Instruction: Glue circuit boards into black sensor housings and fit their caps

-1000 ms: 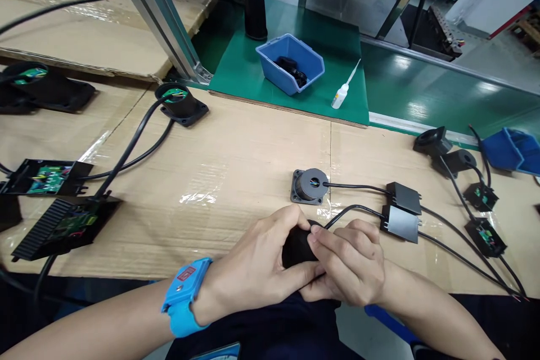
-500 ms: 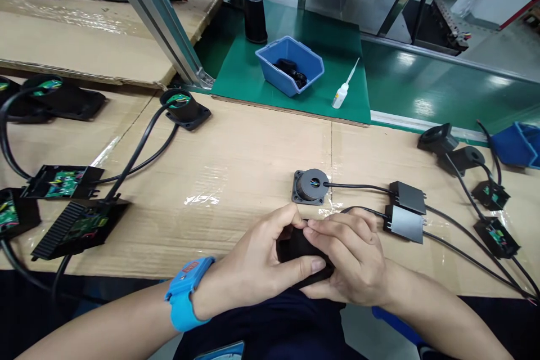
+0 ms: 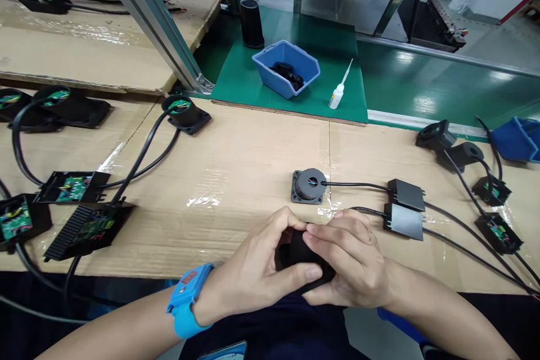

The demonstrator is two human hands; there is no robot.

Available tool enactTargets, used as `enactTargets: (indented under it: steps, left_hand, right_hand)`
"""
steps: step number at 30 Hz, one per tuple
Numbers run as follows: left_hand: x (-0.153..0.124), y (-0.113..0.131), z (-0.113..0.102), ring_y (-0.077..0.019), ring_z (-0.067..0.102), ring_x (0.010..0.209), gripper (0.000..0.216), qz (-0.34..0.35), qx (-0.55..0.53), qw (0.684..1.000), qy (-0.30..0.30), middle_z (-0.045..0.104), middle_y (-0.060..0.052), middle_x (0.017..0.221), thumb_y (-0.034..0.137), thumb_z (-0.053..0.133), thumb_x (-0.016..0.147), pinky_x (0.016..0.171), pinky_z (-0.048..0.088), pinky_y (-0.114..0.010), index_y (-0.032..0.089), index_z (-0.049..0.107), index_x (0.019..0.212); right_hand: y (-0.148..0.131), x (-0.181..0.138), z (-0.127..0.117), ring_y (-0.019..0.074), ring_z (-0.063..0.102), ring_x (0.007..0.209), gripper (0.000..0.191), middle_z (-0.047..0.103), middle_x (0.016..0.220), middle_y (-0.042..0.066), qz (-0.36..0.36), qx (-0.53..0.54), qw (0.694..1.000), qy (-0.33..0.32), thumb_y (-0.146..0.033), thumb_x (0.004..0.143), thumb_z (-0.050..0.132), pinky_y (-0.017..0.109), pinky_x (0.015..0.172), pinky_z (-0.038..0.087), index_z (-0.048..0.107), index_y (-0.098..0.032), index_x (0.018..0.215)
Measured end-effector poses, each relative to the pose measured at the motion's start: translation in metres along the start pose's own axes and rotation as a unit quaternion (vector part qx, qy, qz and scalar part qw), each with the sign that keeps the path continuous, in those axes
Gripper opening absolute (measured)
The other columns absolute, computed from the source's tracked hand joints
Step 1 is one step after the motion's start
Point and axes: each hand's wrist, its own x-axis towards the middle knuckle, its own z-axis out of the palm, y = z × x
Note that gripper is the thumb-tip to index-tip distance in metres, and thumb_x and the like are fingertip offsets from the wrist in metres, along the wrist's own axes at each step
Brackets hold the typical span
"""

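Observation:
Both of my hands close around a black housing (image 3: 298,250) at the near edge of the bench. My left hand (image 3: 264,270) grips it from the left, thumb across its side. My right hand (image 3: 352,256) wraps it from the right, its fingertips meeting the left fingers at the top. Much of the housing is hidden by the fingers. Just beyond lies a round grey housing (image 3: 310,185) on a square flange, with a cable running right to a flat dark box (image 3: 406,194). A second box (image 3: 403,221) sits beside my right hand, its cable passing behind the fingers.
Open black boxes with green circuit boards (image 3: 73,187) and thick cables lie at the left, near a flanged housing (image 3: 185,114). A blue bin (image 3: 287,69) and a white dropper bottle (image 3: 336,95) stand on the green mat. More cabled housings (image 3: 464,156) sit at the right.
The view has shifted slightly. Both hands keep their hold on the black housing, which looks slightly turned between the fingers.

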Motion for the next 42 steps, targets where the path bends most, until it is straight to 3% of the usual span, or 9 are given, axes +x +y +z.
enactTargets:
  steps: [3,5,11,19,27,31,37,40,42]
  left_hand:
    - [-0.004,-0.012,-0.002,-0.0282,0.058,0.114,0.089,0.133,0.079,0.987,0.036,0.053,-0.011,0.124,0.070,0.082,0.066,0.098,0.054,-0.046,0.028,0.044,0.134]
    - [-0.005,-0.018,-0.005,-0.0305,0.057,0.122,0.104,0.200,0.134,0.969,0.064,0.054,-0.013,0.127,0.068,0.087,0.056,0.106,0.053,-0.048,0.027,0.042,0.140]
    - [-0.001,-0.011,-0.020,-0.0198,0.063,0.120,0.046,0.342,0.245,0.905,0.058,0.065,-0.015,0.117,0.026,0.076,0.087,0.109,0.053,-0.031,0.007,0.054,0.122]
    - [0.000,0.002,-0.019,-0.0189,0.062,0.119,0.031,0.350,0.245,0.900,0.081,0.065,-0.013,0.109,0.012,0.075,0.086,0.104,0.056,-0.027,0.005,0.058,0.112]
    - [-0.005,-0.003,-0.017,-0.0203,0.061,0.118,0.041,0.337,0.229,0.909,0.084,0.062,-0.013,0.110,0.010,0.079,0.081,0.102,0.056,-0.030,0.006,0.056,0.115]
    - [-0.005,-0.004,-0.015,-0.0212,0.062,0.117,0.043,0.328,0.227,0.914,0.074,0.062,-0.013,0.110,0.012,0.080,0.081,0.101,0.057,-0.031,0.007,0.056,0.116]
    - [-0.006,-0.004,-0.012,-0.0202,0.063,0.116,0.042,0.325,0.226,0.916,0.070,0.064,-0.013,0.110,0.011,0.079,0.082,0.102,0.057,-0.030,0.009,0.056,0.117]
    - [-0.009,-0.009,-0.016,-0.0214,0.058,0.128,0.058,0.294,0.205,0.933,0.044,0.062,-0.015,0.125,0.011,0.077,0.083,0.109,0.052,-0.032,0.013,0.049,0.134]
    - [-0.011,-0.011,-0.022,-0.0268,0.047,0.141,0.094,0.230,0.171,0.958,-0.017,0.048,-0.021,0.147,0.027,0.085,0.078,0.117,0.045,-0.039,0.016,0.030,0.154]
  right_hand:
    - [-0.001,0.002,-0.003,0.0202,0.064,0.096,0.054,0.072,0.100,0.012,0.010,0.013,1.000,0.010,-0.057,0.095,0.060,0.041,0.092,0.048,0.066,-0.005,0.107]
    - [-0.001,0.002,-0.003,0.0193,0.064,0.094,0.053,0.072,0.097,0.011,0.013,0.009,1.000,0.026,-0.058,0.092,0.065,0.040,0.091,0.048,0.066,-0.007,0.106]
    - [0.001,0.000,0.003,0.0188,0.062,0.090,0.053,0.071,0.092,0.008,-0.002,0.013,0.999,0.047,-0.055,0.080,0.075,0.038,0.084,0.047,0.064,-0.009,0.104]
    - [0.002,-0.004,0.004,0.0198,0.058,0.092,0.059,0.065,0.090,0.007,-0.015,0.014,0.998,0.065,-0.059,0.073,0.080,0.042,0.089,0.043,0.057,-0.012,0.101]
    - [0.002,-0.002,0.003,0.0192,0.057,0.091,0.054,0.062,0.091,0.007,-0.007,0.028,0.998,0.058,-0.063,0.087,0.067,0.042,0.089,0.042,0.055,-0.012,0.097]
    - [0.000,-0.001,0.001,0.0189,0.055,0.092,0.049,0.060,0.088,0.008,-0.008,0.057,0.998,0.040,-0.059,0.101,0.048,0.040,0.086,0.044,0.054,-0.010,0.095]
    - [-0.001,-0.002,0.001,0.0185,0.054,0.091,0.045,0.059,0.087,0.007,-0.023,0.070,0.996,0.041,-0.055,0.098,0.055,0.038,0.085,0.046,0.055,-0.010,0.093]
    - [0.001,-0.004,0.002,0.0192,0.055,0.092,0.043,0.059,0.088,0.007,-0.039,0.037,0.997,0.060,-0.052,0.101,0.050,0.039,0.085,0.045,0.056,-0.010,0.093]
    - [0.001,-0.006,0.002,0.0195,0.055,0.093,0.041,0.060,0.090,0.008,-0.055,0.011,0.996,0.073,-0.048,0.103,0.048,0.039,0.084,0.045,0.058,-0.010,0.093]
